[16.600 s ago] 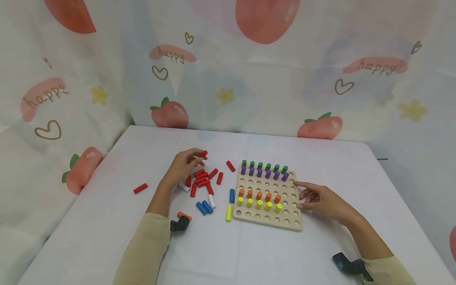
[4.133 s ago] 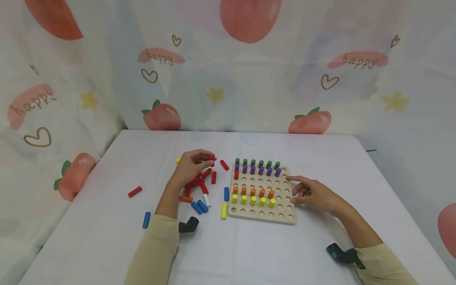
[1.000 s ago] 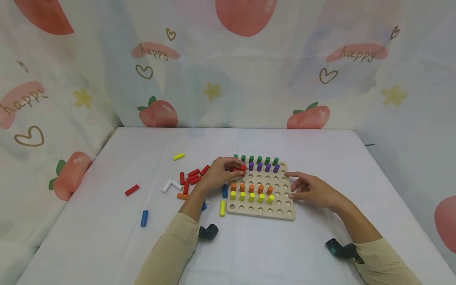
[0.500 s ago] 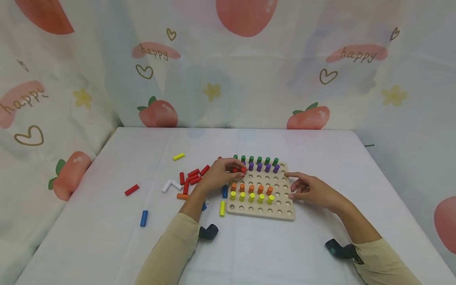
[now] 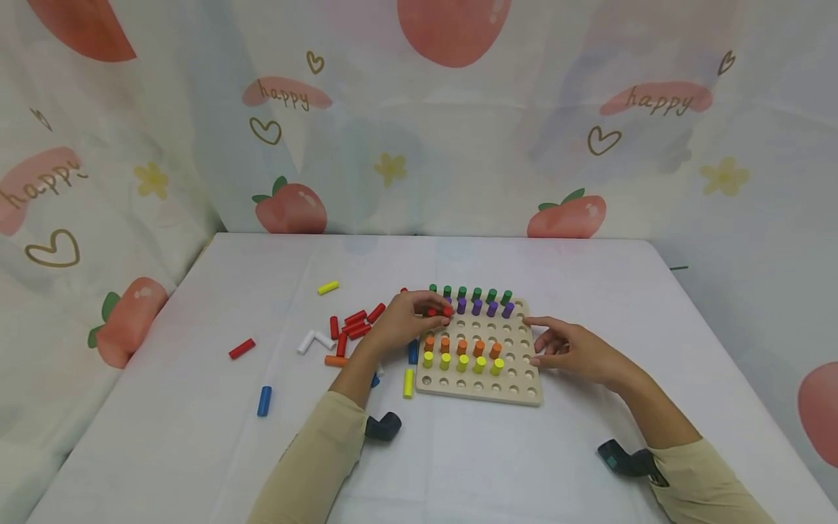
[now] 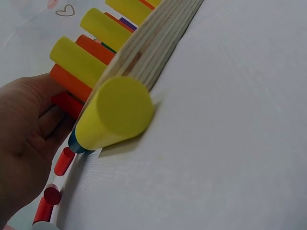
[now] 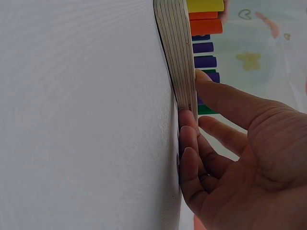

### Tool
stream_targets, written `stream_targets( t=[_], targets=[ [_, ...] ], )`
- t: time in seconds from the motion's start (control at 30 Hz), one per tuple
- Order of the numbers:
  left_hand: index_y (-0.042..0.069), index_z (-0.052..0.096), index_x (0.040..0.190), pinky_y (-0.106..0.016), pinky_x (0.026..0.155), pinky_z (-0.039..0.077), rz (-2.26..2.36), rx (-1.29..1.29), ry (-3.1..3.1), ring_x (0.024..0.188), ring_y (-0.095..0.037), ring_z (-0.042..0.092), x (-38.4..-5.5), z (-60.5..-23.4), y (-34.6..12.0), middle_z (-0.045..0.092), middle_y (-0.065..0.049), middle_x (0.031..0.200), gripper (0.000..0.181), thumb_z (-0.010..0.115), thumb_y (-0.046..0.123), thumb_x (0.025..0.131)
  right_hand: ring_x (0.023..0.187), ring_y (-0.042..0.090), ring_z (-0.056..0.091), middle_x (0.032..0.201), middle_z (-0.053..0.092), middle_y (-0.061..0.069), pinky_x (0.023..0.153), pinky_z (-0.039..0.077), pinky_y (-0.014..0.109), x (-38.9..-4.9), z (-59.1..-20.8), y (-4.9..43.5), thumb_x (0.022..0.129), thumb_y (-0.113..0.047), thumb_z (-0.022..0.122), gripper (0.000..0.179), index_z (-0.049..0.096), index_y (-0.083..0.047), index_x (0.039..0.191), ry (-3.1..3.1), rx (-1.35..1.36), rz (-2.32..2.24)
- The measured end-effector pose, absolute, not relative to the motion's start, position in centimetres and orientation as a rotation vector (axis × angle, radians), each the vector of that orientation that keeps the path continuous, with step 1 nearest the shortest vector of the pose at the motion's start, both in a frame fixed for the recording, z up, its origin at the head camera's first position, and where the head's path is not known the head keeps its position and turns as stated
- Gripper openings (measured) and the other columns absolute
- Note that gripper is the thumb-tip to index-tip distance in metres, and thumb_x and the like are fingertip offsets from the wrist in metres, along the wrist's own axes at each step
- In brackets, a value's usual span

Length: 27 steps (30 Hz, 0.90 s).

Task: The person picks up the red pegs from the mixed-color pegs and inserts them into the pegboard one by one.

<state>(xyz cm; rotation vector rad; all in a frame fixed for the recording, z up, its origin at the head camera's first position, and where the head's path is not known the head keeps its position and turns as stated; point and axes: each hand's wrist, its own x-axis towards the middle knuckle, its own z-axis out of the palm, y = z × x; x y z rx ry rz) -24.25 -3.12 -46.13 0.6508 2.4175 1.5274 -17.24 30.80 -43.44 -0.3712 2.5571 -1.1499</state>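
Note:
My left hand (image 5: 404,320) is over the left side of a wooden pegboard (image 5: 481,394), pinching a red peg (image 5: 448,311) upright at the third row from the back. Another red peg (image 5: 432,313) stands just left of it, partly covered by the fingers. Green pegs (image 5: 476,294) and purple pegs (image 5: 476,308) fill much of the two back rows. Orange pegs (image 5: 462,346) and yellow pegs (image 5: 463,362) stand in rows nearer the front. At the board's right edge, my right hand (image 5: 576,353) holds it; the right wrist view shows the thumb on top and curled fingers (image 7: 188,163) against the side.
Loose red pegs (image 5: 356,325), white pegs (image 5: 306,342) and an orange peg (image 5: 336,361) lie left of the board. A yellow peg (image 5: 409,383) and a blue peg (image 5: 413,352) lie along its left edge. Farther left are a red peg (image 5: 242,349) and a blue peg (image 5: 265,401).
Since 4.1 s ago my left hand has moved right from the loose pegs to the board with a red peg. Over the last second both hands have stayed nearly still.

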Motion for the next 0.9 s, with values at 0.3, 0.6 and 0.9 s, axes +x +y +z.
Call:
stream_targets(
  t=[0.3,0.6,0.9],
  targets=[
    [0.021,0.075,0.117,-0.036,0.099,0.051,1.523,0.647,2.428,0.105,-0.011,0.065,-24.33,-46.30,-3.08,0.072,0.013,0.104,0.021,0.077,0.021,0.096,0.091,0.026,0.055,0.103,0.063,0.008,0.075,0.048,0.026,-17.18,-43.39,30.76,0.090,-0.018,0.083,0.072,0.049,-0.006,0.151,2.554,-0.366,-1.154],
    [0.023,0.075,0.117,-0.035,0.099,0.051,1.533,0.620,2.433,0.105,-0.010,0.065,-24.30,-46.39,-2.99,0.072,0.013,0.103,0.022,0.077,0.021,0.096,0.091,0.025,0.056,0.102,0.062,0.007,0.074,0.049,0.026,-17.20,-43.22,30.60,0.090,-0.018,0.083,0.071,0.049,-0.006,0.152,2.564,-0.360,-1.131],
    [0.024,0.075,0.116,-0.035,0.098,0.052,1.528,0.634,2.426,0.104,-0.010,0.065,-24.26,-46.37,-3.02,0.071,0.012,0.104,0.021,0.077,0.022,0.096,0.091,0.025,0.056,0.102,0.063,0.007,0.074,0.049,0.025,-17.16,-43.34,30.63,0.090,-0.017,0.083,0.072,0.049,-0.006,0.152,2.563,-0.361,-1.142]
  ],
)
